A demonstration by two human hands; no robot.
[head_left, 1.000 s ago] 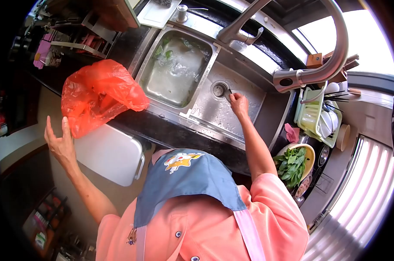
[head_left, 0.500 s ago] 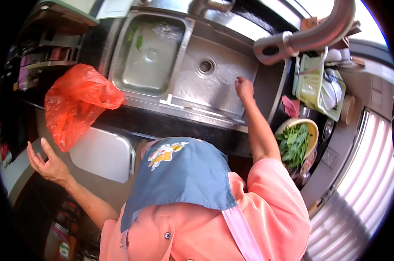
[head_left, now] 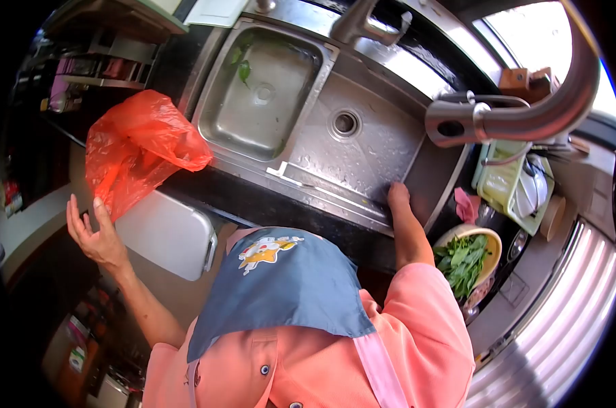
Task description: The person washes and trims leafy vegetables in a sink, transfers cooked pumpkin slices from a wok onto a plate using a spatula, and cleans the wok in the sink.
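The black counter (head_left: 281,222) carries a red bag (head_left: 141,139), bowl (head_left: 493,254) and pink cloth (head_left: 466,205).

Bag (head_left: 141,146) left of sink (head_left: 369,151); greens (head_left: 463,264) in bowl (head_left: 495,253), right

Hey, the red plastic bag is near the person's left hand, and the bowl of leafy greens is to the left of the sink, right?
Not quite: the bowl of leafy greens is to the right of the sink, as the head view shows. The red plastic bag is indeed near the left hand.
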